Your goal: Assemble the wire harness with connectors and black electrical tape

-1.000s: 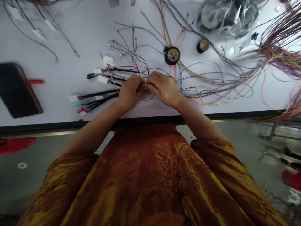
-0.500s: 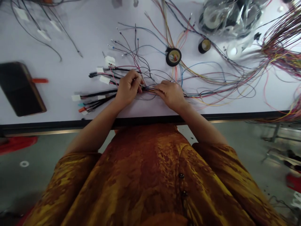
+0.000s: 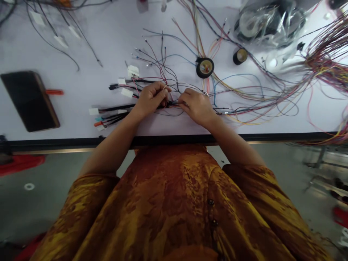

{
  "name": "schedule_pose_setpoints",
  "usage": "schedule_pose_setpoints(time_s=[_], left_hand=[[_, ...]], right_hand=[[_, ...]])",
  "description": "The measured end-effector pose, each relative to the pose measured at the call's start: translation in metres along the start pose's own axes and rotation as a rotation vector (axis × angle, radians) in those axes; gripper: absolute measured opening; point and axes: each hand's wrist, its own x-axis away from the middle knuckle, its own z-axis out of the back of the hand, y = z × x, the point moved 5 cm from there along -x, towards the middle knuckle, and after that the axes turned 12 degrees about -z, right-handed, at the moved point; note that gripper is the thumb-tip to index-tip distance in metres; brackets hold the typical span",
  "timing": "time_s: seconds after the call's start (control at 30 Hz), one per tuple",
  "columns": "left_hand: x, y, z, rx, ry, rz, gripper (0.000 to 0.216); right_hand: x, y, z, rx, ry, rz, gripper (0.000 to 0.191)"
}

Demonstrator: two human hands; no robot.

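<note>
A wire harness (image 3: 174, 104) lies along the table's near side, with both hands on it. My left hand (image 3: 152, 98) is closed on the wires, thumb and index finger pinched together near where black-sleeved branches (image 3: 116, 107) fan out to the left. Those branches end in white, orange and blue connectors (image 3: 94, 111). A short way to the right, my right hand (image 3: 196, 105) has its fingers pressed together on the thin wires of the same bundle. Loose wires with crimped ends (image 3: 154, 54) spread out beyond the hands. My fingers partly hide the gripped section.
A roll of black tape (image 3: 205, 68) lies over wires beyond my right hand, with another roll (image 3: 240, 56) farther right. A clear plastic bag (image 3: 269, 25) holds more rolls. A phone (image 3: 31, 101) rests at left. A large wire bundle (image 3: 323, 65) fills the right end.
The view has shifted slightly, so the table's things appear a little farther right. My left thumb and fingers have moved slightly on the wires; both hands keep their hold.
</note>
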Motion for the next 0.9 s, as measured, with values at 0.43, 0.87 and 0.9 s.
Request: schedule_pose_setpoints(time_s=[0.43,0.87,0.9], left_hand=[[-0.004,0.02,-0.007,-0.044,-0.081,-0.068,0.021],[-0.008,0.021,-0.014,-0.18,-0.111,-0.023,0.013],[-0.008,0.021,-0.014,-0.174,-0.11,-0.015,0.012]], right_hand=[[-0.003,0.006,0.001,-0.125,0.051,-0.007,0.023],[0.042,0.05,-0.001,0.033,0.094,-0.12,0.031],[0.043,0.051,-0.003,0.046,0.098,-0.131,0.031]])
